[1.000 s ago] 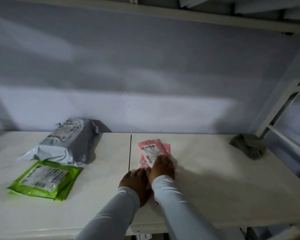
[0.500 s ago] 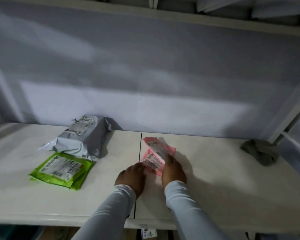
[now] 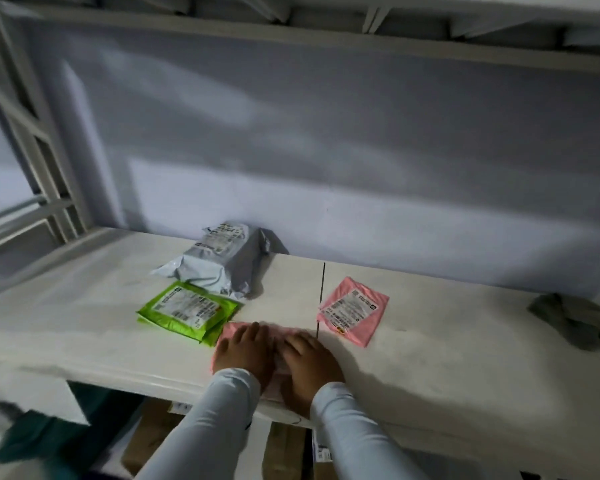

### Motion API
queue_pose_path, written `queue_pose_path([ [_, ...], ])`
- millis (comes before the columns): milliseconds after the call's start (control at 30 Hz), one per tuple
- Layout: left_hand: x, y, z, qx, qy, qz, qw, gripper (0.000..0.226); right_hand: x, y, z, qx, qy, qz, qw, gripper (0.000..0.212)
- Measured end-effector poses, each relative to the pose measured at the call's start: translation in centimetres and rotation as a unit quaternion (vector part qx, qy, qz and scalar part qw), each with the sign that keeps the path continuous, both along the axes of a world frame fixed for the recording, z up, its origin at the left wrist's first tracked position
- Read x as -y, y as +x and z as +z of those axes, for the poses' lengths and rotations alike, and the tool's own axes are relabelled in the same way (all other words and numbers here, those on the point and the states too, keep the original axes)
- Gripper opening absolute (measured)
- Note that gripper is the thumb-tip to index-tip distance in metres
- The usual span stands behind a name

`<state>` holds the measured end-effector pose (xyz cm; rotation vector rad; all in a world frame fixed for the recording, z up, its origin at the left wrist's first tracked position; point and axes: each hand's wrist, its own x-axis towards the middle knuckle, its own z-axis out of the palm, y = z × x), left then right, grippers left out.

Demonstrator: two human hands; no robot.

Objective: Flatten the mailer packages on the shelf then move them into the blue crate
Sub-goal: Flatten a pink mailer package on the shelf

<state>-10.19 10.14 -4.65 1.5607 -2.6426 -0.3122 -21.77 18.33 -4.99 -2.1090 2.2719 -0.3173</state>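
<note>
Under our palms lies a pink mailer [image 3: 282,355], at the front edge of the shelf [image 3: 430,368], just left of the seam between its boards. Our left hand [image 3: 242,348] and right hand [image 3: 310,363] press on it side by side, each grip spread flat, fingers straight, pinching nothing. A second ago both hands were bunched on pink mailers lying together right of the seam; now the two are parted, and the second pink mailer [image 3: 354,310] lies flat and label up beyond our right hand, clear of it. We judge that one is flattened and set aside, and the pressing is now on the other. We count four mailers on the shelf: two pink, one green mailer [image 3: 187,311] just left of our left hand, and one bulky grey mailer [image 3: 220,259] behind the green one, touching it, and not yet flattened by the look of it. A crumpled grey cloth [image 3: 568,322] sits far right. We cannot pick out the blue crate with any certainty, so no mailer has visibly reached it.
</note>
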Motion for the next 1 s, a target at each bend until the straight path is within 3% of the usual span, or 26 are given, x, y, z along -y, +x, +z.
queue_pose_path([
  [100, -0.6, 0.5, -1.3, 0.017, 0.007, -0.005, 1.0, 0.072, -0.1, 0.6, 0.3, 0.042, -0.06, -0.045, 0.996, 0.049],
  [200, -0.8, 0.5, -1.8, 0.017, -0.001, -0.008, 1.0, 0.09, 1.6, 1.5, -0.5, 0.103, 0.021, -0.091, 0.99, 0.049],
  [333, -0.7, 0.4, -1.8, 0.018, -0.006, -0.005, 1.0, 0.081, 3.1, 1.6, -3.5, 0.087, 0.046, -0.146, 0.984, 0.056],
  [433, -0.6, 0.5, -1.9, 0.012, -0.005, -0.003, 1.0, 0.098, 3.0, 2.0, -3.0, 0.076, 0.032, -0.152, 0.985, 0.055],
  [600, -0.3, 0.4, -2.1, 0.016, 0.003, -0.001, 1.0, 0.064, 3.1, 2.3, -2.4, 0.068, 0.027, -0.152, 0.986, 0.055],
  [833, 0.2, 0.7, -2.2, 0.017, -0.009, -0.003, 1.0, 0.065, 3.4, 2.1, -2.4, 0.054, 0.034, -0.155, 0.986, 0.058],
  [967, 0.1, 1.1, -2.1, 0.003, -0.002, -0.004, 1.0, 0.084, 3.5, 2.0, -2.3, 0.049, 0.041, -0.164, 0.984, 0.06],
  [1000, 0.3, 1.4, -2.1, -0.003, 0.002, -0.004, 1.0, 0.077, 3.5, 2.1, -2.1, 0.05, 0.042, -0.169, 0.983, 0.06],
])
